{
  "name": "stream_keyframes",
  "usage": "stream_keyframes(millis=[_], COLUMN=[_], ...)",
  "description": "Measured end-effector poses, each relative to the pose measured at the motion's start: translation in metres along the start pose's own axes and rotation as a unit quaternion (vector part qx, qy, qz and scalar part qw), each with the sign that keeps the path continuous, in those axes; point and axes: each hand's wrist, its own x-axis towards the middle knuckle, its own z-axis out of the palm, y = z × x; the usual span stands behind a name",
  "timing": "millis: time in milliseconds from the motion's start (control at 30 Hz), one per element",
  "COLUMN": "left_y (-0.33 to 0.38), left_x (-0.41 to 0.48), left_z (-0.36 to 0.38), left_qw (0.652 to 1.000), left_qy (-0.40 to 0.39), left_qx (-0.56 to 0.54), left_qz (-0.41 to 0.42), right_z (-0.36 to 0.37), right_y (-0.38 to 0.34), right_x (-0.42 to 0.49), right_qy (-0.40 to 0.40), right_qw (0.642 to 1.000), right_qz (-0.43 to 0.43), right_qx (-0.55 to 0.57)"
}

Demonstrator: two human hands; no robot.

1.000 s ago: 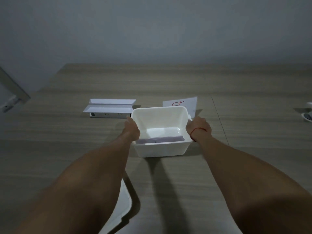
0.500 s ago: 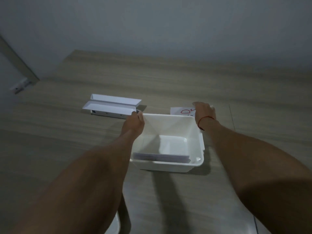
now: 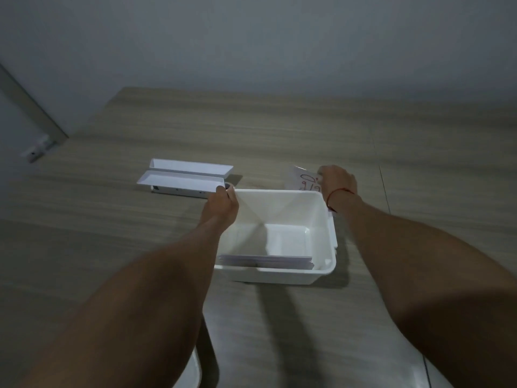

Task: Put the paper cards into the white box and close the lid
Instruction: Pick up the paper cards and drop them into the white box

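Observation:
The open white box (image 3: 279, 274) stands on the wooden table in front of me. A stack of paper cards (image 3: 265, 260) leans inside against its near wall. My left hand (image 3: 223, 203) grips the box's far left corner. Beyond the far right corner, my right hand (image 3: 337, 183) pinches a white paper card with red writing (image 3: 303, 182) and lifts it off the table. A red string circles that wrist. A white rounded piece, perhaps the lid (image 3: 193, 371), shows at the bottom edge under my left forearm.
A long, flat white device with raised flaps (image 3: 184, 180) lies on the table left of the box. The table (image 3: 279, 135) runs back to a grey wall. A pale metal bracket (image 3: 39, 149) sits at the far left edge.
My right hand left the box's right rim, reached past the far right corner and picked up the red-marked card. The left hand slid to the far left corner. The view tilted closer.

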Motion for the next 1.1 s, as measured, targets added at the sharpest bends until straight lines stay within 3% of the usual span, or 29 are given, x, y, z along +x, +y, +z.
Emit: stream_keyframes(millis=[367, 533, 900, 1100], left_y=[-0.007, -0.01, -0.024, -0.032], left_x=[-0.042, -0.061, -0.073, -0.069], left_z=[-0.029, -0.036, -0.038, -0.036], left_qw=[0.99, 0.988, 0.991, 0.991], left_qy=[-0.134, -0.146, -0.128, -0.107], left_qx=[0.031, 0.04, -0.019, -0.065], left_qz=[-0.026, -0.043, -0.025, -0.036], right_z=[-0.056, -0.073, -0.064, -0.034], right_y=[-0.032, -0.042, -0.065, -0.059], right_x=[-0.041, -0.062, -0.099, -0.115], right_qy=[0.126, 0.143, 0.018, -0.148], right_qw=[0.99, 0.984, 0.987, 0.976], right_qz=[-0.044, -0.074, -0.103, -0.07], right_qx=[0.054, 0.082, 0.125, 0.142])
